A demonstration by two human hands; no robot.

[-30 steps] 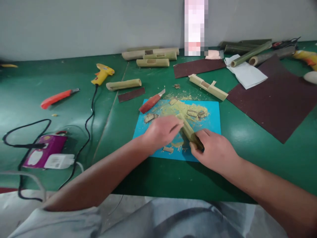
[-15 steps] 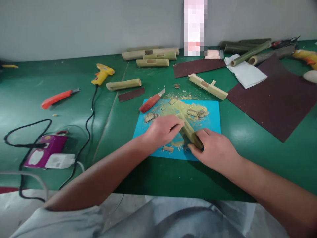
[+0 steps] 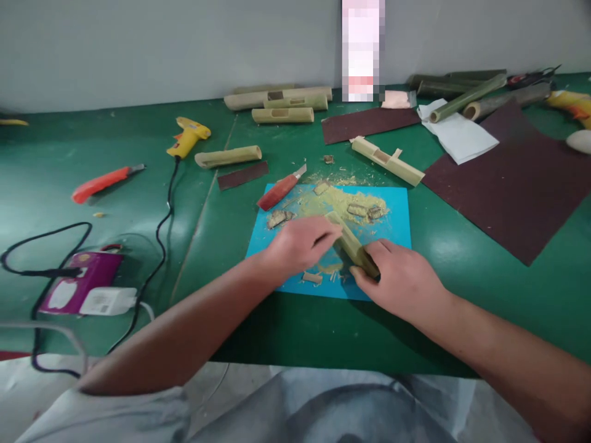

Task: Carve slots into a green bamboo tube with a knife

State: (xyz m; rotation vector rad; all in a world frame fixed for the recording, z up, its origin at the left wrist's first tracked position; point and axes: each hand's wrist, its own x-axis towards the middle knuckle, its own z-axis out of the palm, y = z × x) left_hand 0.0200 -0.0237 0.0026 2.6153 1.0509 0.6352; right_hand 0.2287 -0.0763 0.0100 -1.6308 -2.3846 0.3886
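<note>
A short green bamboo tube (image 3: 353,243) slants over the blue mat (image 3: 392,271). Its near end sits in my right hand (image 3: 401,274), whose fingers and thumb are wrapped round it. My left hand (image 3: 302,243) is closed in a pinch at the tube's far part; what its fingertips hold, if anything, is hidden. Yellowish shavings (image 3: 341,200) and small bamboo chips (image 3: 311,278) lie about the mat. Beyond my left hand, a red-handled carving knife (image 3: 281,191) rests across the mat's upper left corner.
Several bamboo pieces (image 3: 282,115) lie at the back, and a cut tube (image 3: 388,161) to the right. Brown sandpaper sheets (image 3: 517,184) cover the right side. On the left are a yellow glue gun (image 3: 188,136), a red utility knife (image 3: 104,183) and a purple power strip (image 3: 104,271) with cables.
Both hands keep nearly the same place on the bamboo tube. The view has shifted slightly, moving the items on the left a little further left.
</note>
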